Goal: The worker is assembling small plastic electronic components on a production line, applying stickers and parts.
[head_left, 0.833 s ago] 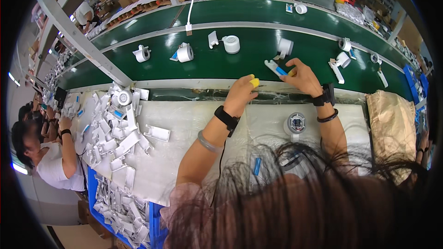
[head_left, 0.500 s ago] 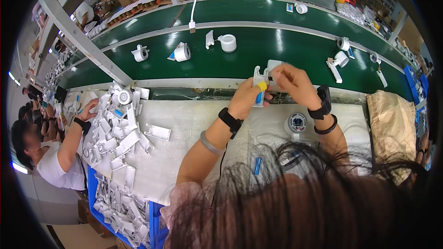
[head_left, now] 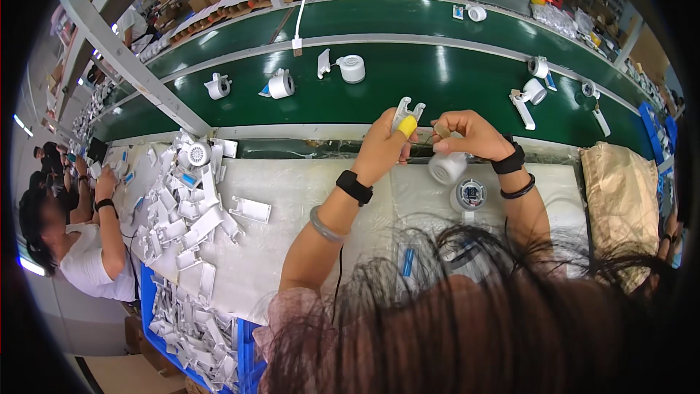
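A green belt (head_left: 408, 79) runs beyond the pale worktop (head_left: 292, 182). A broad stretch of worktop spreads from the heap of white parts (head_left: 200, 226) to the left forearm (head_left: 317, 244). Over the worktop's far edge, the left hand (head_left: 379, 146) grips a forked white piece (head_left: 402, 111); the right hand's (head_left: 474, 135) fingers bend close together, their hold unclear, just above a blurred white round housing (head_left: 448, 169).
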